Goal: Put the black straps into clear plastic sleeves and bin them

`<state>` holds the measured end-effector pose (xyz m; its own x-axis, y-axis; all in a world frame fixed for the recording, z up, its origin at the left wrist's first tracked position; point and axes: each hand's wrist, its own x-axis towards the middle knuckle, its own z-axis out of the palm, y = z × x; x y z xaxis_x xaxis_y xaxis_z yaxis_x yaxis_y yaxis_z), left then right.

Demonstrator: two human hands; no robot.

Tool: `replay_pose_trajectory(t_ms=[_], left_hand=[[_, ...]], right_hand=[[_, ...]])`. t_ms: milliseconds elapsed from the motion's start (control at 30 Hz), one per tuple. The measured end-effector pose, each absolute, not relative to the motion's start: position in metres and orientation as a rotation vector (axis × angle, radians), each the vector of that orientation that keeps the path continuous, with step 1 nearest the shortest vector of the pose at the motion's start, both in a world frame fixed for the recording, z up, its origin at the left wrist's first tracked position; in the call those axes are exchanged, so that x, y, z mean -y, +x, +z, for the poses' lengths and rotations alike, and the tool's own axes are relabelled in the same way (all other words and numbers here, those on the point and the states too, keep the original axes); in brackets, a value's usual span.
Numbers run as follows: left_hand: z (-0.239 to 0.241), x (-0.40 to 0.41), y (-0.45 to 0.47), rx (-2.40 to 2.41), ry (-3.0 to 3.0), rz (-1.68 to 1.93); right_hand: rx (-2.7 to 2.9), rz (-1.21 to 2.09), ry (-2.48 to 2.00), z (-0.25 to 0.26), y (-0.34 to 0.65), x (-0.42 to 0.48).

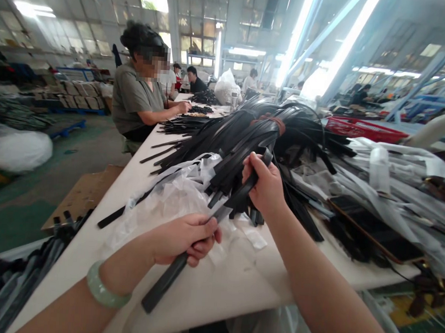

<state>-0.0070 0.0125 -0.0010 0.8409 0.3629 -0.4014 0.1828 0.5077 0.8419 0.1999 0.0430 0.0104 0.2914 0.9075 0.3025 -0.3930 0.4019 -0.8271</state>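
Note:
A flat black strap (166,281) runs slantwise across the front of the table, held in both hands. My left hand (188,239) is closed around it near its lower end, which sticks out toward me. Further up, my right hand (262,181) pinches the same strap, which bends over at the fingers. A clear plastic sleeve seems to cover part of the strap between the hands. Behind my right hand lies a large bundle of black straps (243,132), bound with a reddish-brown tie (272,122). Crumpled clear plastic sleeves (175,194) lie left of the strap.
A phone (377,228) lies at the right beside heaped plastic-wrapped strips (395,172). Behind them is a red basket (364,129). Wrapped black strips (23,275) fill a container at lower left. A co-worker (140,91) sits along the table's left edge.

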Motion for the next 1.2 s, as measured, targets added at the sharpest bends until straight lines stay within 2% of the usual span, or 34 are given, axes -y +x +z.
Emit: replay_pose_trajectory(t_ms=[133, 267, 400, 500, 600, 733, 967, 1100, 1200], left_hand=[[-0.001, -0.013, -0.003, -0.535, 0.969, 0.208], [0.003, -0.013, -0.005, -0.514, 0.972, 0.231], [0.004, -0.011, -0.007, -0.502, 0.983, 0.194], [0.003, -0.012, -0.007, -0.503, 0.973, 0.159], [0.002, -0.014, -0.007, -0.501, 0.983, 0.204], [0.006, -0.020, -0.015, -0.465, 1.037, 0.187], [0.004, -0.022, -0.021, -0.597, 1.099, 0.123], [-0.003, -0.018, -0.013, -0.575, 1.090, 0.107], [-0.007, -0.015, -0.007, -0.532, 1.026, 0.120]], right_hand=[[1.095, 0.866, -0.858, -0.003, 0.171, -0.032], [1.353, 0.993, -0.883, -0.008, 0.149, -0.018], [0.904, 1.196, -0.734, 0.002, 0.181, -0.034], [0.685, 1.050, -0.685, 0.008, 0.202, -0.046], [0.790, 0.946, -0.704, 0.005, 0.192, -0.043], [1.063, 1.143, -0.719, 0.000, 0.173, -0.031], [1.038, 0.663, -0.883, 0.017, 0.229, -0.041], [1.178, 0.586, -0.967, 0.019, 0.231, -0.035], [1.364, 0.657, -0.989, 0.011, 0.207, -0.027]])
